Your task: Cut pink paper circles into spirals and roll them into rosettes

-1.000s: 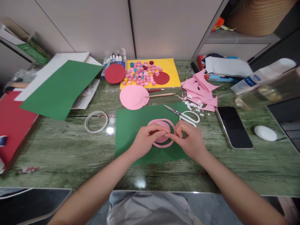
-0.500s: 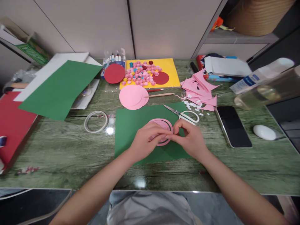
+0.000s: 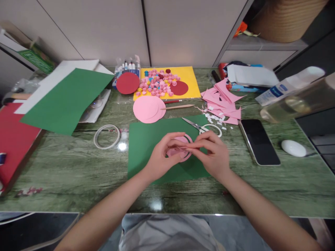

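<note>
Above the green sheet (image 3: 142,150) on the bench (image 3: 78,177), a pink paper coil (image 3: 174,152) is held in the curved fingers of the left hand (image 3: 163,153) and pinched at its right side by the narrowed fingers of the right hand (image 3: 213,153), though the exact contact is hidden where the fingertips meet. Much of the coil is covered by the left hand, and the lower handle of the scissors (image 3: 195,124) is partly hidden behind the right; a clear bottle (image 3: 300,101) is cut off by the right edge.
</note>
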A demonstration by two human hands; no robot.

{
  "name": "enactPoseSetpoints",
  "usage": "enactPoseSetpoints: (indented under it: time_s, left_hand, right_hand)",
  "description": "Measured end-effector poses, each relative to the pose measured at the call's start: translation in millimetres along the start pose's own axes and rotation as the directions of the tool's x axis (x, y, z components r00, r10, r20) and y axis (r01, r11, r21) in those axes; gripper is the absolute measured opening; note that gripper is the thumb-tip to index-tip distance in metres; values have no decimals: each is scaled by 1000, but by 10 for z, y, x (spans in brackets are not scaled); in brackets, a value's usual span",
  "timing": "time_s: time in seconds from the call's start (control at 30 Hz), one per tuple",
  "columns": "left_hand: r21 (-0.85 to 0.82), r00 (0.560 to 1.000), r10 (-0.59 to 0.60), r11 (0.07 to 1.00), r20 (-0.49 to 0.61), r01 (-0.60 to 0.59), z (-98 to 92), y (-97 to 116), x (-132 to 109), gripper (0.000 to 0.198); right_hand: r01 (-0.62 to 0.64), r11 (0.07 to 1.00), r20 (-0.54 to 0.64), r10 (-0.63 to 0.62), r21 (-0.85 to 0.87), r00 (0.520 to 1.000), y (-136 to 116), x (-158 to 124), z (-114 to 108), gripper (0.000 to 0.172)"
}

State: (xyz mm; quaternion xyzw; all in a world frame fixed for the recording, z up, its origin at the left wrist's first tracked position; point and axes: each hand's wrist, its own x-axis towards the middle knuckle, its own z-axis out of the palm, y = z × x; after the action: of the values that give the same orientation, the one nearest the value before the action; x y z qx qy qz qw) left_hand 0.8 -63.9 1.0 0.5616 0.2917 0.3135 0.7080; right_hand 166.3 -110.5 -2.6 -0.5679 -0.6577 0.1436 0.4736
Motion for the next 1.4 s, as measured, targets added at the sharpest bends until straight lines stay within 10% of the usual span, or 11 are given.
enactPoseSetpoints:
  time_s: [0.77,1.4]
  left_hand:
    - [22,993,-72,997,96,70,-30,-90,53,24]
    - [-104,983,-179,978,38,182,-8,-48,86,24]
  right_hand:
    - [444,864,194,-406,-238,893,53,-4,-40,8]
    - [446,862,216,-401,-239,890,89,-11,-43,9]
